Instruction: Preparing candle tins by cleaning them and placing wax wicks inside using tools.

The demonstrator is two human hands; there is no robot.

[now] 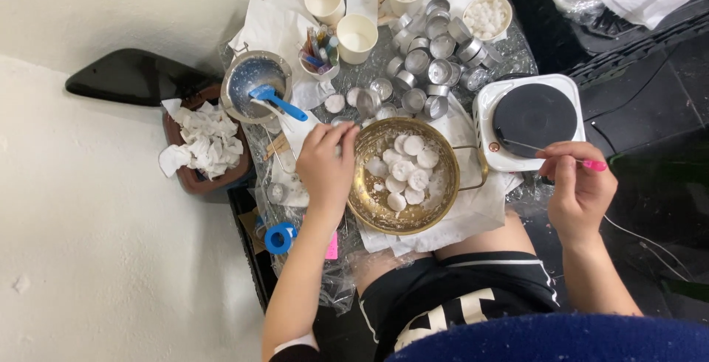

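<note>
The left hand point(325, 166) rests at the near-left rim of the round, dented brass pan point(402, 177), its fingers pressed together around something small that the view does not let me identify. The pan sits on white paper on the cluttered desk point(369, 74) and holds a loose heap of white wax discs point(405, 170). The right hand point(580, 185) hovers beside the white single-burner hotplate with a black round top point(533, 118), its grip pinching a thin metal tool with a pink handle point(583, 161) that reaches out over the black plate.

Risks, as I judge them: the pan has a thin wire handle on its right side and lies on crumpled paper, so a push from the left hand could tip it and scatter the discs. The tool's tip over the hotplate could heat up, if the plate is on, which I cannot tell. Just behind the pan stand many small empty round metal cups point(436, 67), packed close; a careless reach could knock them over. The paper under the pan lies just beside the hotplate.
</note>
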